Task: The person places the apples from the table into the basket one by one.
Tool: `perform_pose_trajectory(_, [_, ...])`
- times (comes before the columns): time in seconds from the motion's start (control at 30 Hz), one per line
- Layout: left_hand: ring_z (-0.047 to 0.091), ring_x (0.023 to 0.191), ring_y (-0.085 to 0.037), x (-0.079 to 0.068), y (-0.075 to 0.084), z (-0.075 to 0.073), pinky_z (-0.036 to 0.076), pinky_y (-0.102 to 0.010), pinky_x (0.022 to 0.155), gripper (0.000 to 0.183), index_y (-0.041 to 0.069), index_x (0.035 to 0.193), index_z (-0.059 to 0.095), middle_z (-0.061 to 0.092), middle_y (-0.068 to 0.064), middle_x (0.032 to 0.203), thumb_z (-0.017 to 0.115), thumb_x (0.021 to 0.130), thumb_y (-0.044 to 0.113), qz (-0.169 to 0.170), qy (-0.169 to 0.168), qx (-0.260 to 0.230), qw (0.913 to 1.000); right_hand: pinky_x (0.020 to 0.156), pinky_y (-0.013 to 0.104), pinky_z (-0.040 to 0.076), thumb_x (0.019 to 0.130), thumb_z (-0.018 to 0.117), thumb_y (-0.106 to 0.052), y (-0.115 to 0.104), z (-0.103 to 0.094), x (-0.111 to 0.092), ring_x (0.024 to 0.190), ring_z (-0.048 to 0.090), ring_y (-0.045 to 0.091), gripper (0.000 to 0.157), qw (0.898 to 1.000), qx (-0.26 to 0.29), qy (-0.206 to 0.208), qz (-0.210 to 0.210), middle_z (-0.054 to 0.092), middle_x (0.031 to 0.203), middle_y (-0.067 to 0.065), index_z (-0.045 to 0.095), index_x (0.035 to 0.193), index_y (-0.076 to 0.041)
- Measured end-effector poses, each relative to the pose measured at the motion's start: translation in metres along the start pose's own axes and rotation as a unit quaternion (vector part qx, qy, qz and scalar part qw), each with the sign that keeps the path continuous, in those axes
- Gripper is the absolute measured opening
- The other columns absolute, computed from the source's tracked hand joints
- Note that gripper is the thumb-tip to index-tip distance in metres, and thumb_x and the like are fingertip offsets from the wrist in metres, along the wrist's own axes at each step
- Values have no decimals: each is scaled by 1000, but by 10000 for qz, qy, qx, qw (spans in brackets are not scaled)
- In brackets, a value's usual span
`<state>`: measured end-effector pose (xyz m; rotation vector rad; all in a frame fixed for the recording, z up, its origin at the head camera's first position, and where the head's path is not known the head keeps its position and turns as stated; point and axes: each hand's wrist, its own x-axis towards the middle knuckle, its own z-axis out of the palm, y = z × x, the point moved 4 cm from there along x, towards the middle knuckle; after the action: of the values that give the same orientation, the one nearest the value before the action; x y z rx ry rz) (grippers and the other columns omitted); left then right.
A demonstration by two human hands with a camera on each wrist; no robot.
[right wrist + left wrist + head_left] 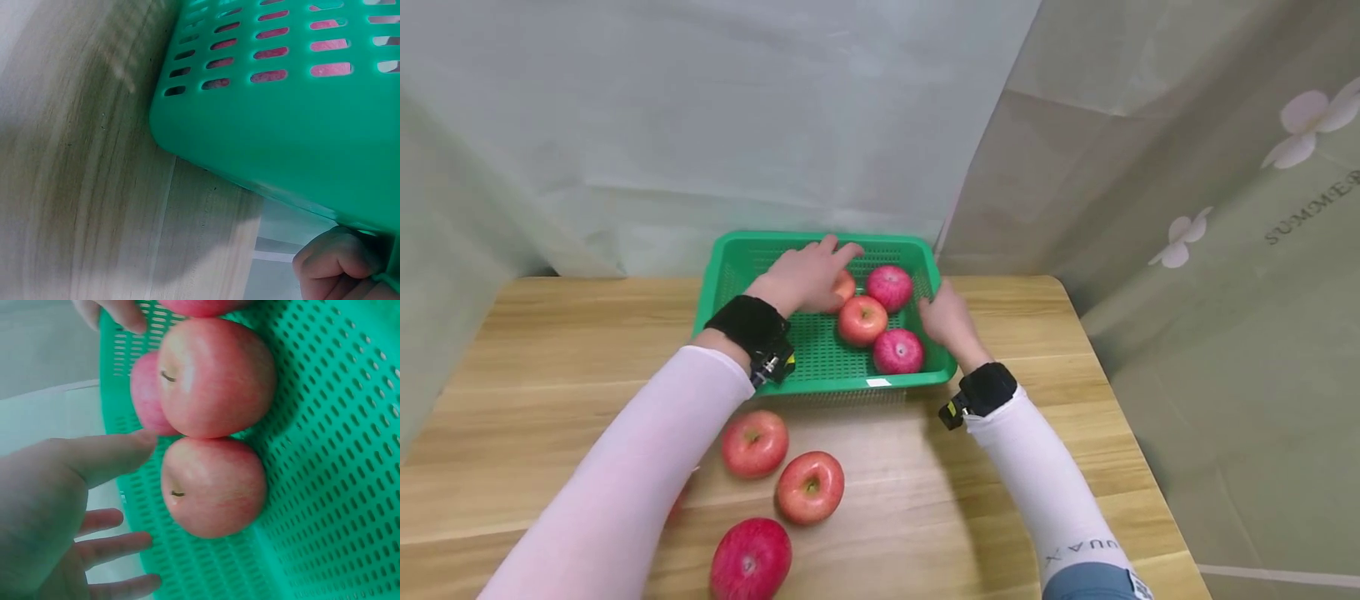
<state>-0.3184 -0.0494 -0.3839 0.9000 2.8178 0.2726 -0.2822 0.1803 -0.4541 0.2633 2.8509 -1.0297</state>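
Observation:
A green plastic basket (820,385) with slotted walls holds several red apples, among them a paler red one (862,322) and a darker red one (900,352). Over its back part, my left hand (808,275) hovers beside the leftmost apple (215,487). That hand's fingers are spread and nearly straight in the left wrist view, with nothing between them. At the basket's right side, my right hand (951,321) grips the rim, thumb inside. From the right wrist view, its curled fingers (331,259) show at the rim.
In front of the basket on the wooden table (910,508) lie a light red apple (755,443), another (810,487) and a dark red one (751,560). My left forearm mostly hides one more. A pale curtain (715,117) hangs right behind the basket.

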Motion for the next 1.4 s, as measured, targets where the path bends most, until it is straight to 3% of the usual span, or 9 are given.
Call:
perform_pose_trajectory(0.1, [56, 122, -36, -2, 0, -5, 53, -56, 92, 71, 17, 159, 43, 46, -18, 147, 68, 94, 21, 93, 70, -144, 9998, 93, 55, 59, 111, 48, -22, 2, 0, 1, 121, 63, 43, 56, 10000, 23, -3, 40, 60, 134, 30, 35, 155, 8])
perform_pose_trajectory(0.37, [59, 114, -33, -11, 5, -16, 56, -50, 84, 62, 13, 156, 46, 48, -15, 146, 69, 100, 27, 359, 248, -276, 9987, 97, 57, 57, 110, 49, -23, 8, -4, 7, 122, 63, 43, 53, 10000, -1, 60, 46, 61, 133, 30, 39, 151, 10])
perform_pose_trajectory(0.57, [58, 120, -35, -17, 2, -7, 56, -53, 93, 49, 8, 143, 59, 52, -17, 142, 70, 101, 30, 359, 342, -510, 9975, 98, 57, 57, 111, 49, -23, 10, -2, 10, 123, 62, 43, 55, 9999, 12, 26, 108, 59, 136, 32, 37, 153, 11])
perform_pose_trajectory(0.83, [58, 109, -34, -26, 7, 8, 55, -51, 89, 36, 8, 129, 66, 56, -16, 130, 75, 99, 26, 726, 904, -777, 9902, 97, 57, 57, 110, 49, -23, 10, -3, 16, 123, 62, 44, 53, 9999, -63, 93, 54, 60, 133, 31, 39, 150, 10])
perform_pose_trajectory(1.13, [55, 96, -29, -55, 21, 13, 52, -44, 80, 26, 8, 108, 67, 58, -10, 112, 81, 97, 27, 1112, 1333, -598, 9830, 96, 57, 58, 110, 50, -22, 10, 0, 18, 122, 62, 42, 53, 9999, 105, 59, 34, 60, 133, 29, 39, 151, 9])
perform_pose_trajectory(1.27, [54, 89, -27, -70, 26, 21, 51, -43, 75, 29, 8, 107, 66, 55, -9, 106, 82, 95, 29, 1335, 1476, -389, 9792, 97, 57, 57, 110, 49, -22, 10, 0, 17, 122, 62, 42, 53, 9999, 120, 53, -5, 59, 133, 29, 39, 151, 9])
perform_pose_trajectory(1.4, [55, 93, -26, -82, 31, 28, 52, -43, 76, 29, 9, 109, 66, 56, -8, 109, 82, 95, 28, 1534, 1464, -336, 9767, 98, 58, 56, 110, 49, -23, 11, -2, 16, 124, 61, 43, 54, 9999, 127, 49, 24, 58, 136, 29, 37, 153, 9])
